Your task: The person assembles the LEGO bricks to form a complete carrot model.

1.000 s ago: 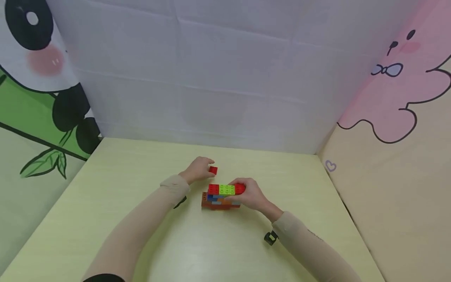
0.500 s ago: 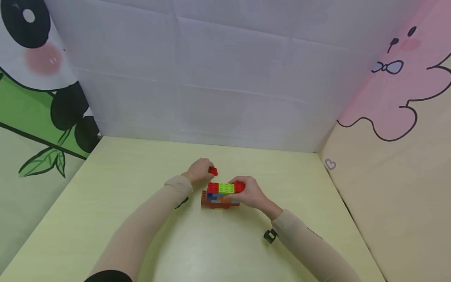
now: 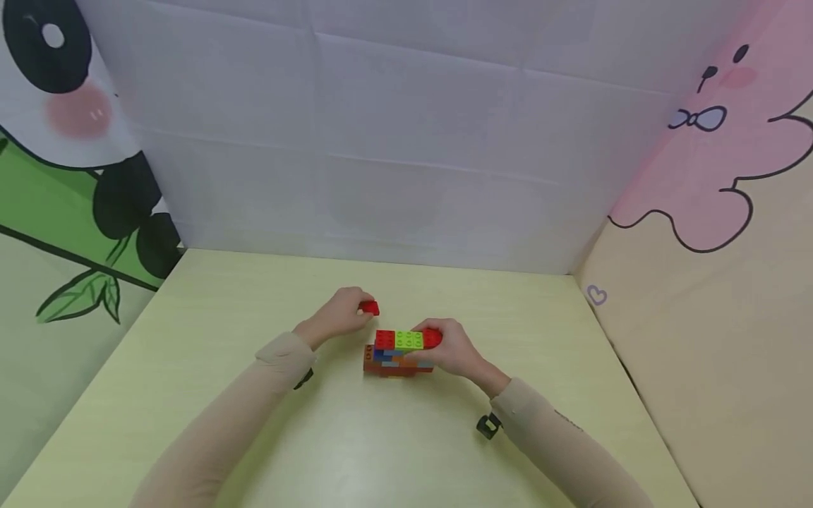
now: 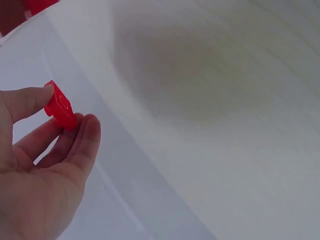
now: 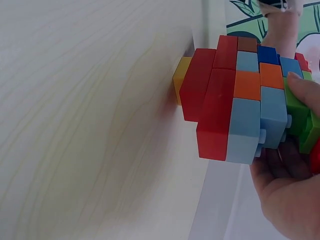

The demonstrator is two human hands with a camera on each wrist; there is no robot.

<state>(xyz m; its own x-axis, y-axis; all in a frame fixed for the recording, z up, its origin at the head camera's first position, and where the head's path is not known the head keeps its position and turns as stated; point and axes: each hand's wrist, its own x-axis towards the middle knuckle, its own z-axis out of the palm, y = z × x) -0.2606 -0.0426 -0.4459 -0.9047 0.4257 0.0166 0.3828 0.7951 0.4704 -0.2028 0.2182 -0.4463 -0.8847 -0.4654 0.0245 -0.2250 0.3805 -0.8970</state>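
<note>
Between the thumb and fingertips of my left hand (image 3: 336, 314) is a small red toy brick (image 3: 369, 307), pinched and held tilted in the left wrist view. My right hand (image 3: 452, 349) grips a stacked block of toy bricks (image 3: 408, 341) from its right side. Red and lime-green bricks top that stack in the head view. Seen from the right wrist, its layers run through red (image 5: 216, 112), light blue, orange, dark blue and green, with a yellow brick (image 5: 181, 80) at the bottom. The thumb presses the green part; the palm hides some upper bricks.
The stack stands near the middle of a pale wood-look table (image 3: 356, 444). A white cloth wall (image 3: 406, 141) rises behind it, with printed panels at the left (image 3: 63, 212) and right (image 3: 699, 296).
My left hand has shifted left, away from the stack, carrying the red brick. The brick has turned in the fingers. My right hand and the stack keep their place.
</note>
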